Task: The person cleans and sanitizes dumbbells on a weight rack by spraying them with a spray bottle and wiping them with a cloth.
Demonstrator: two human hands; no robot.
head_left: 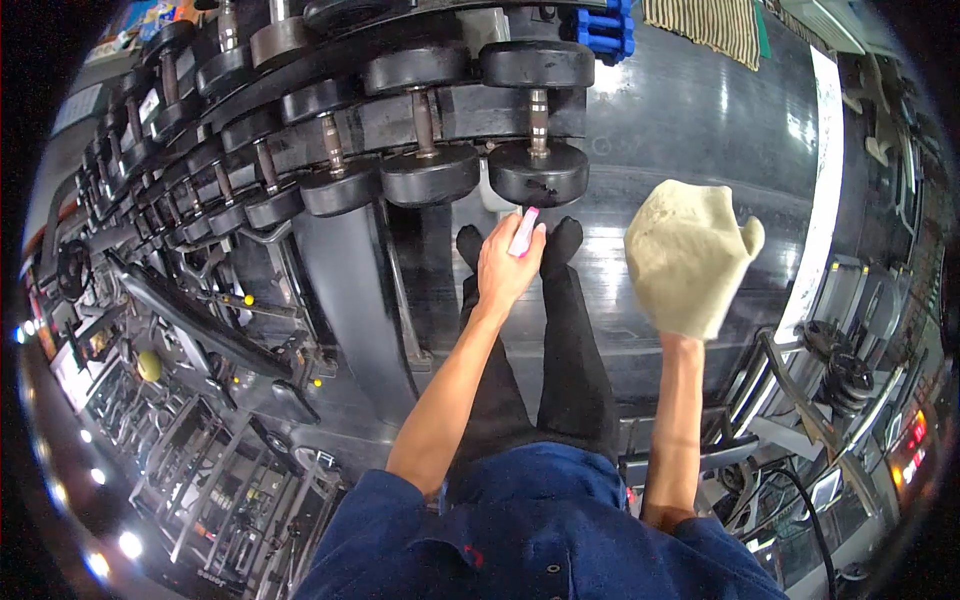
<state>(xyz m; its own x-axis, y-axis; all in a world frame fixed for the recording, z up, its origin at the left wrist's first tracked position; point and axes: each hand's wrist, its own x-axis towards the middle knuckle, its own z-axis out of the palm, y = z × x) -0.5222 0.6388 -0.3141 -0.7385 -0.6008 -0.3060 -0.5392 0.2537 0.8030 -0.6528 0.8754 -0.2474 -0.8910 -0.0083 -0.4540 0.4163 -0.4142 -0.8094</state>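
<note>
My left hand [507, 262] is wrapped around what looks like a spray bottle [523, 233], white on top with pink trim; its body is hidden below the fingers. Just ahead of it is the end dumbbell [540, 172], black with a metal handle, resting on the rack. A beige cloth [688, 255] covers my whole right hand, held out over the floor to the right. Only the right wrist [682, 352] shows below the cloth, and the fingers are hidden inside, with a fold sticking out on the right side.
Several black dumbbells [430, 175] line a two-tier rack [505, 108] running to the left. Small blue dumbbells [604, 32] stand beyond its right end, near a striped mat [705, 28]. A padded bench [350, 290] and gym machines lie left; more equipment stands right.
</note>
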